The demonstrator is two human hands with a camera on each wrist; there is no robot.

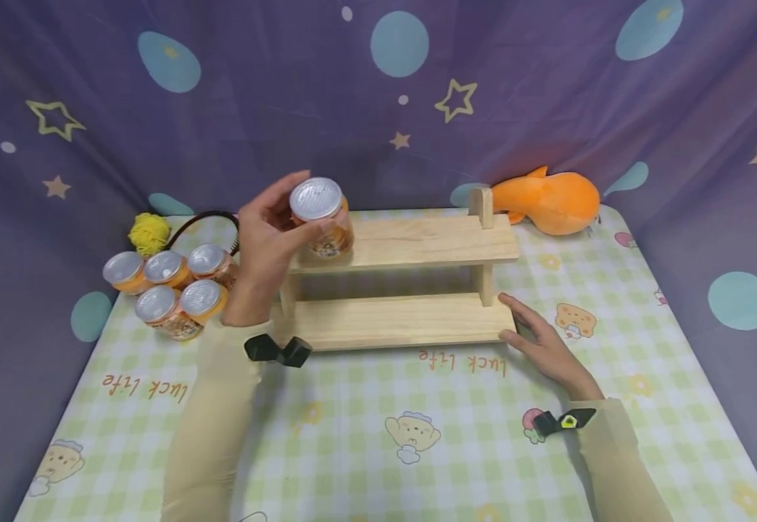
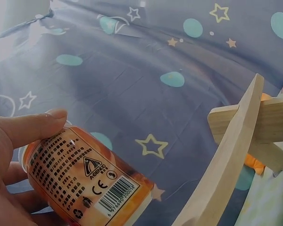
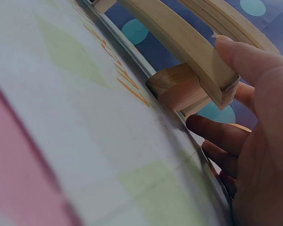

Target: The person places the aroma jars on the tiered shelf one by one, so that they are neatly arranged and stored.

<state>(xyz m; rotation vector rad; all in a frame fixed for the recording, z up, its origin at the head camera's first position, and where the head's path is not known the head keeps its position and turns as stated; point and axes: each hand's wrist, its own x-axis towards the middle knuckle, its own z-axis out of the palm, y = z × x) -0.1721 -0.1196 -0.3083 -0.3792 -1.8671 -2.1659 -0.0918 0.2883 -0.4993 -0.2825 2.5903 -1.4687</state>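
Note:
My left hand [image 1: 266,243] grips a can [image 1: 333,235] with a silver lid and an orange printed label. It is upright in the head view, over the left end of the upper board of a two-tier wooden shelf [image 1: 418,243]. In the left wrist view the label and barcode of the can [image 2: 92,176] show, with the shelf [image 2: 226,155] to its right. At the right end of the lower board, my right hand [image 1: 544,348] holds the shelf by its edge, thumb in front and a finger behind. The right wrist view shows the thumb [image 3: 247,56] against the wood.
Several similar cans [image 1: 159,304] stand grouped left of the shelf. Behind them lie a yellow yarn-like ball [image 1: 150,233] and a dark hoop [image 1: 205,215]. An orange plush toy [image 1: 557,203] lies behind the shelf's right end. A checked cloth [image 1: 352,457] covers the table.

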